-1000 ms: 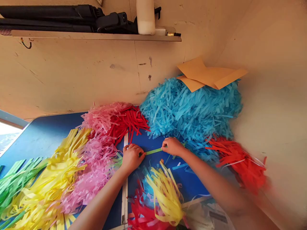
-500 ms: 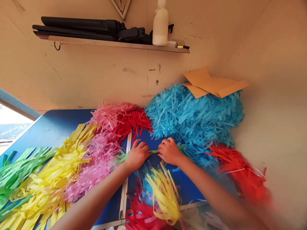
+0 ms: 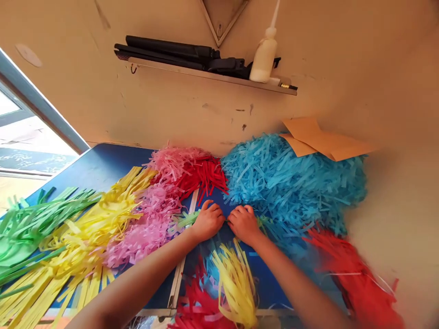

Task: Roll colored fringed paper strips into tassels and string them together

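where the blue surface shows between heaps of cut paper, both hands meet, knuckles nearly touching. left hand curled, fingertips pinching a green paper strip. right hand curled too, pinching the same strip. strip lies low on the surface, between pink fringe and blue fringe pile. yellow tassel near the wrists.

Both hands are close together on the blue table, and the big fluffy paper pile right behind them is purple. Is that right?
Not quite. In the head view, the big fluffy paper pile behind the left hand and the right hand is light blue, not purple. The rest is right: both hands are close together on the blue table.
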The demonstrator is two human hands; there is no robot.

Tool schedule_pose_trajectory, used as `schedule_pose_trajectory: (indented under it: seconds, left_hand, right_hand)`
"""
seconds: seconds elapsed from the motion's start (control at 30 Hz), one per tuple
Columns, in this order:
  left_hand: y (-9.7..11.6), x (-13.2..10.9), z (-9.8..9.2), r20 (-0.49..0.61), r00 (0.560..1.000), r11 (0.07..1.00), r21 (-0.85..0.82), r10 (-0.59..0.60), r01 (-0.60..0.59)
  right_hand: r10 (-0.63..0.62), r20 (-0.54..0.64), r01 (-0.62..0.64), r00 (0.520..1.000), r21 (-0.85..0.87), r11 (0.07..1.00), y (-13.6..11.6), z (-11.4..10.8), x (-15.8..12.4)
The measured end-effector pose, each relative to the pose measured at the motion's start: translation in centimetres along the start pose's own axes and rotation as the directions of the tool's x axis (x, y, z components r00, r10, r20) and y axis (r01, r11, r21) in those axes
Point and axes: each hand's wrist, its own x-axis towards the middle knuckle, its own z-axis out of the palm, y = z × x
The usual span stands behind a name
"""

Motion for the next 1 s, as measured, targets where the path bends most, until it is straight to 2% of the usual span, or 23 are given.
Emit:
schedule_pose_trajectory:
  seconds: [0.17, 0.3, 0.47, 0.67, 0.87, 0.93, 1.0]
  left_hand:
    - [-0.4, -1.4, -0.1, 0.015, 0.998, 0.997, -0.060, -0.054, 0.055]
    - [-1.5, -2.3, -0.2, 0.035, 0.984, 0.975, -0.129, -0.177, 0.180]
    - [-2.5, -2.3, -0.1, 0.096, 0.946, 0.927, -0.193, -0.309, 0.322]
    - [-2.1, -1.9, -0.1, 0.115, 0.920, 0.907, -0.158, -0.375, 0.390]
    - [-1.4, -1.0, -0.5, 0.105, 0.926, 0.926, -0.071, -0.362, 0.370]
    - [-1.2, -0.7, -0.9, 0.094, 0.944, 0.946, -0.043, -0.316, 0.321]
    - [-0.9, -0.5, -1.2, 0.097, 0.973, 0.977, -0.028, -0.210, 0.213]
  right_hand:
    - [0.092, -0.017, -0.091, 0.996, 0.076, 0.993, 0.9, 0.8, -1.9]
    - [0.204, -0.027, -0.195, 0.979, 0.187, 0.963, 2.9, 1.3, -3.1]
    - [0.317, 0.007, -0.302, 0.948, 0.327, 0.896, 4.4, 1.8, -2.8]
    - [0.375, 0.035, -0.360, 0.926, 0.375, 0.854, 4.1, 1.2, -2.4]
    - [0.409, 0.070, -0.408, 0.910, 0.331, 0.851, 4.0, 1.4, -1.9]
    - [0.412, 0.084, -0.417, 0.907, 0.301, 0.857, 4.1, 1.4, -1.7]
    - [0.408, 0.090, -0.417, 0.908, 0.261, 0.871, 4.0, 1.0, -1.7]
